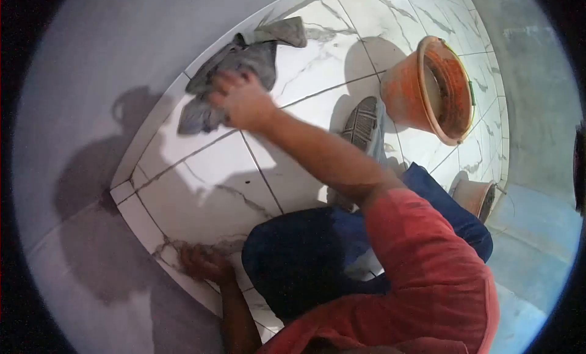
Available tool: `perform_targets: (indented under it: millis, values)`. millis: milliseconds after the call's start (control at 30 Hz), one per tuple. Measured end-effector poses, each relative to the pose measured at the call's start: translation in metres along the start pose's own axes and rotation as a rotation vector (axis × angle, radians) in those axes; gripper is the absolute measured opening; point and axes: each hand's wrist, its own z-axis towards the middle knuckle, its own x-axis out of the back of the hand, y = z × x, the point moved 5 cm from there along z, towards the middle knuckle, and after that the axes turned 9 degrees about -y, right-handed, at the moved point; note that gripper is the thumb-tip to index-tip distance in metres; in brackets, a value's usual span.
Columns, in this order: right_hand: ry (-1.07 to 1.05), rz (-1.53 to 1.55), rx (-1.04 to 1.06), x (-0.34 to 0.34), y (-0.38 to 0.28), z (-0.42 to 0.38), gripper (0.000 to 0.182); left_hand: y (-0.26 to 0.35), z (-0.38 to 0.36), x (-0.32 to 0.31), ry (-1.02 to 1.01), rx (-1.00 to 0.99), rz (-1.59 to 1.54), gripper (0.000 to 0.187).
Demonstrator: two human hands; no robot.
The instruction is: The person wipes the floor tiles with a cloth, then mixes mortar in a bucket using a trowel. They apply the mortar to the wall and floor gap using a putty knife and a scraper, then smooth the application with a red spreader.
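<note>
My right hand reaches over a crumpled dark grey cloth that lies on the white tiles against the skirting. Its fingers are stretched out and apart, slightly blurred, and overlap the cloth in this view. A paler greenish-grey end of the cloth extends along the floor at the top. Down at the lower left, my left hand rests at the grouted corner of floor and skirting, fingers spread out and holding nothing.
An orange bucket with a dirty inside stands on the marbled tile floor, beyond my grey shoe. A smaller, stained container is by the right wall. A grey wall borders the floor on the left.
</note>
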Motion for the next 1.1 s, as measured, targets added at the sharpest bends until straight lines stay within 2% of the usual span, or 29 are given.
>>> perform_targets:
  millis: [67,100,133,167,200,233,267,333,367,433,500,567,633,667,733,800,833,933,967,1000,1067,1100]
  values:
    - [-0.096,-0.075,-0.205,-0.002,0.074,0.008,0.052,0.009,0.003,0.005,0.017,-0.047,-0.026,0.027]
    - [-0.174,-0.066,-0.372,0.007,0.119,0.006,0.049,0.009,0.002,0.002,0.016,-0.041,-0.022,0.027]
    - [0.1,-0.14,-0.413,0.012,0.174,-0.002,0.044,0.007,0.001,-0.003,0.01,-0.012,-0.034,0.028]
    - [0.092,-0.115,-0.682,0.008,0.242,-0.01,0.04,0.003,-0.001,-0.004,0.011,0.022,-0.041,0.029]
    - [0.191,-0.019,-0.755,0.041,0.275,-0.024,0.037,0.0,-0.004,-0.001,0.033,0.037,-0.021,0.029]
    - [0.112,-0.209,-0.917,0.035,0.35,-0.037,0.035,0.001,-0.004,-0.001,0.031,-0.002,-0.005,0.03]
    - [0.258,0.013,-1.053,0.065,0.37,-0.056,0.036,0.003,-0.002,-0.002,0.029,-0.036,0.012,0.03]
    - [0.644,-0.029,-1.101,0.1,0.366,-0.074,0.043,0.005,0.007,0.001,0.022,-0.012,-0.016,0.03]
    - [0.752,-0.086,-1.053,0.125,0.34,-0.079,0.045,0.006,0.003,0.002,-0.009,0.006,-0.063,0.03]
    - [0.566,0.026,-0.895,0.157,0.262,-0.071,0.048,0.001,-0.005,-0.003,-0.065,0.053,-0.061,0.029]
    - [0.639,0.055,-0.708,0.149,0.174,-0.065,0.05,0.013,0.005,0.003,-0.044,0.019,0.011,0.03]
    - [0.476,-0.122,-0.615,0.086,0.122,-0.057,0.052,0.011,0.005,0.002,-0.024,-0.008,-0.047,0.031]
    - [0.279,-0.081,-0.669,0.035,0.079,-0.044,0.047,0.003,-0.005,-0.007,0.016,-0.011,-0.106,0.033]
    - [0.28,-0.075,-0.662,0.023,0.084,-0.044,0.047,-0.01,-0.013,-0.017,0.014,0.057,-0.162,0.035]
    - [0.151,-0.22,-0.749,0.001,0.118,-0.042,0.045,-0.018,-0.019,-0.016,0.002,0.136,-0.206,0.037]
    - [0.146,-0.13,-1.013,0.015,0.201,-0.048,0.05,-0.001,-0.007,-0.005,-0.025,0.023,-0.076,0.04]
    - [-0.004,-0.076,-1.13,0.03,0.241,-0.059,0.052,-0.005,-0.009,-0.003,-0.018,0.019,-0.079,0.04]
    - [0.008,-0.212,-1.255,0.053,0.339,-0.064,0.075,-0.006,-0.008,-0.012,-0.049,0.061,-0.031,0.042]
    - [0.072,-0.205,-1.166,0.068,0.321,-0.063,0.069,0.0,-0.007,-0.002,-0.048,0.039,-0.017,0.043]
    - [0.173,-0.183,-0.975,0.077,0.279,-0.049,0.063,0.008,-0.001,-0.003,-0.034,0.007,-0.016,0.044]
    - [0.277,-0.247,-0.553,0.041,0.205,-0.013,0.054,0.008,0.003,-0.009,-0.037,0.01,-0.051,0.045]
    - [-0.154,-0.326,-0.508,0.028,0.152,0.003,0.058,0.003,0.001,-0.006,-0.055,0.027,-0.058,0.045]
